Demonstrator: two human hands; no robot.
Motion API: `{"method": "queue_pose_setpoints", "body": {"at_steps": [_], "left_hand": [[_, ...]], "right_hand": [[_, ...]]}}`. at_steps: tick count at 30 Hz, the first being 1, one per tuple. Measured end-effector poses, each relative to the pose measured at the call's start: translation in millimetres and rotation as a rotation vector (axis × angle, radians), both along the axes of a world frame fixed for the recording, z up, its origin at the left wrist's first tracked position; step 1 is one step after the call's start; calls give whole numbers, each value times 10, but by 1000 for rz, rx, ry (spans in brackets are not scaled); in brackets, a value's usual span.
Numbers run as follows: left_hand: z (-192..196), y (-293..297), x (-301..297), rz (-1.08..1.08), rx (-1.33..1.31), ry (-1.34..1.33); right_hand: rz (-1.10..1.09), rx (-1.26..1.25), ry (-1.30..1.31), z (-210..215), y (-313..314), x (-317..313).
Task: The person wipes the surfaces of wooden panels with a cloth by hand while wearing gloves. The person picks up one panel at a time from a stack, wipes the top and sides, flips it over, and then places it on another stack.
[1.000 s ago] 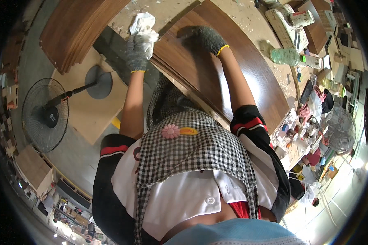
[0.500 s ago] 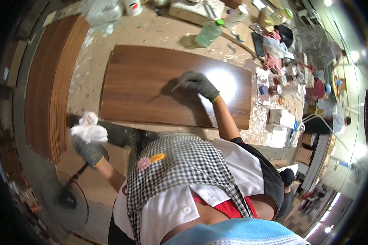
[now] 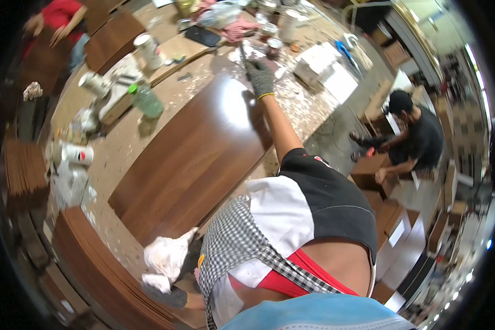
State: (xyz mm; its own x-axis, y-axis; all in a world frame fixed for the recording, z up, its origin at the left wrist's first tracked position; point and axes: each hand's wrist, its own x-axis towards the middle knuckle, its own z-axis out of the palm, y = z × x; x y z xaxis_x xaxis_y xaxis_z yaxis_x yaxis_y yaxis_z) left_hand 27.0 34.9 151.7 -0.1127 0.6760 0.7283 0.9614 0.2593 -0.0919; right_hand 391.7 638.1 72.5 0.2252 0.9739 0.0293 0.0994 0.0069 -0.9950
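Observation:
A dark brown wood-grain board [image 3: 192, 159] lies flat on the worktable, light glaring off its far right end. My right hand [image 3: 260, 78], in a grey glove, is stretched past that end of the board. Its fingers are closed round a thin, blade-like metal tool [image 3: 243, 50], whose exact kind is too small to make out. Beside the board's near left corner, my gloved left hand [image 3: 169, 296] is closed on a crumpled white cloth [image 3: 168, 258]. The cloth hides part of the fingers.
Stacked brown boards [image 3: 96, 269] stand at the near left. A green-capped bottle [image 3: 147, 103], a white cup [image 3: 147, 49], small jars [image 3: 273, 47], a phone [image 3: 202, 36] and a white box [image 3: 313, 63] are on the table. A person in black [image 3: 418, 132] crouches at the right; another, in red, is far left.
My view has swung to the right. My right hand has moved from over the board's middle to beyond its far right end, among the jars. The left hand still holds the cloth.

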Motion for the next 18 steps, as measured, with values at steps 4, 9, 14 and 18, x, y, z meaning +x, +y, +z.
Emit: {"method": "queue_pose_setpoints", "body": {"at_steps": [4, 9, 14, 18], "left_hand": [[-25, 694, -14, 36, 24, -520], [216, 1135, -2, -4, 6, -696], [567, 1572, 116, -129, -68, -771], [948, 1720, 518, -105, -210, -709]], "right_hand": [[-544, 224, -507, -359, 170, 1830], [-585, -242, -862, 3, 145, 2564], [-520, 90, -1120, 327, -209, 1934], [754, 272, -65, 509, -1031, 180]]}}
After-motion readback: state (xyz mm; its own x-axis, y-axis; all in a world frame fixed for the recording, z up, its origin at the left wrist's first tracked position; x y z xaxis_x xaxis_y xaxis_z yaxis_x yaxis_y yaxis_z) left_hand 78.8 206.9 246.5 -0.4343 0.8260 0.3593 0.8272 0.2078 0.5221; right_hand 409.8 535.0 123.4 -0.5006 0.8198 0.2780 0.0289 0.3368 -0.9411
